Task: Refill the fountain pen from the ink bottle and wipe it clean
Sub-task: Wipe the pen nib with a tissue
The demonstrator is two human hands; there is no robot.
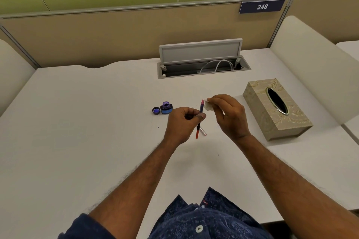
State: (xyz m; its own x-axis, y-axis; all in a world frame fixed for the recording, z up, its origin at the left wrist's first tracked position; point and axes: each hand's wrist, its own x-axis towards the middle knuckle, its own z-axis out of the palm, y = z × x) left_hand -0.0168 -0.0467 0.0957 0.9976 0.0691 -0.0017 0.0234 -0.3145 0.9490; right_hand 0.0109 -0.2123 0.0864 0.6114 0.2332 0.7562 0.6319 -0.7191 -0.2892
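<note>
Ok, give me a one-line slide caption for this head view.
Left hand holds the fountain pen nib-up while the right hand brings a tissue scrap to it beside the open ink bottle.

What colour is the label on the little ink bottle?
Blue, on the ink bottle in the head view, the only view.

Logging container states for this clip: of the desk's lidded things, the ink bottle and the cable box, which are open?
Both. The ink bottle stands uncapped, its cap lying beside it on the left; the cable box has its hinged lid flipped up.
</note>
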